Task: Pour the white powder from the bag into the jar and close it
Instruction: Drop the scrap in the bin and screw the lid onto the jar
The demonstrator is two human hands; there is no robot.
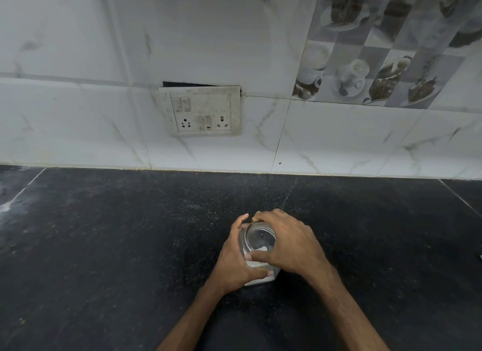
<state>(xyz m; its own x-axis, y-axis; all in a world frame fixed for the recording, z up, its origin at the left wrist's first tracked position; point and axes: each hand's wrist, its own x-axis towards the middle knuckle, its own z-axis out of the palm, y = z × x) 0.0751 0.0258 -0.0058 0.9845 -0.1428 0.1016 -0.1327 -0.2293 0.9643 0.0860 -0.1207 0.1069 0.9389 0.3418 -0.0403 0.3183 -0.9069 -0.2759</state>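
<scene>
A small clear jar (258,239) with white powder in its bottom stands on the black counter (104,246), in the lower middle of the view. My left hand (234,262) wraps around the jar's left side and front. My right hand (289,242) grips the jar's top from the right, fingers curled over its far rim and thumb across the front. Through the clear top I see down into the jar; whether a lid sits on it I cannot tell. No bag is in view.
White grains (198,207) lie scattered on the counter behind the jar. A white tiled wall (339,136) with a switch and socket plate (200,110) rises behind the counter. A small dark object (480,256) shows at the right edge.
</scene>
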